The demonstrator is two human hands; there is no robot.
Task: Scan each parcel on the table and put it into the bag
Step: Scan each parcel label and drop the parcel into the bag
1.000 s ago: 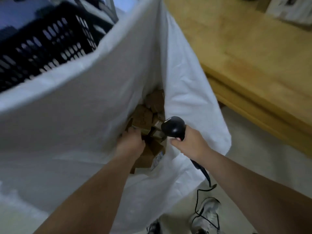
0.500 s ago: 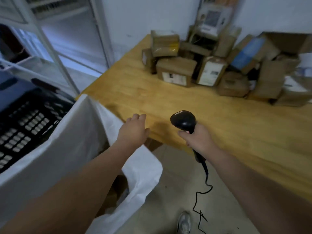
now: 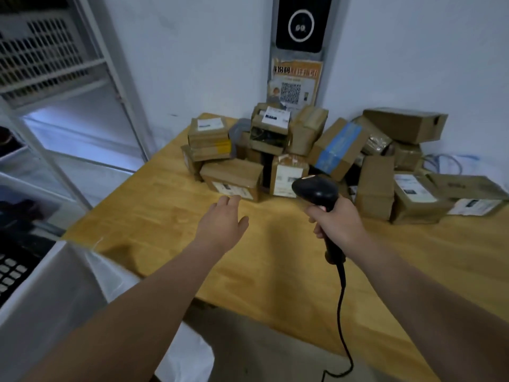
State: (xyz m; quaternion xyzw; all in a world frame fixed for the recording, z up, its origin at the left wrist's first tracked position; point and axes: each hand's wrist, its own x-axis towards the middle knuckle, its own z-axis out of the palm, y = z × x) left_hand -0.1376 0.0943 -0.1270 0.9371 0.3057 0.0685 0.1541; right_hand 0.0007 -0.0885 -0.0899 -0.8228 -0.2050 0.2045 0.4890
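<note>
Several brown cardboard parcels are heaped at the far side of the wooden table (image 3: 165,216), against the wall. The nearest one, a flat parcel with a white label (image 3: 232,179), lies just beyond my left hand (image 3: 224,223). That hand reaches forward over the table with fingers straight and holds nothing. My right hand (image 3: 337,223) grips a black corded barcode scanner (image 3: 316,190), whose head points toward the heap. The white bag (image 3: 68,293) stands at the lower left, below the table's near corner.
A black perforated crate (image 3: 13,268) sits behind the bag at the left edge. Metal shelving (image 3: 55,78) fills the upper left. A poster with a QR code (image 3: 293,88) hangs on the wall behind the parcels. The scanner's cable (image 3: 343,326) dangles over the table's front edge.
My left hand came out of the bag, where it touched parcels, and now reaches over the table toward the heap. The view lifted from the bag to the table. The scanner moved forward too.
</note>
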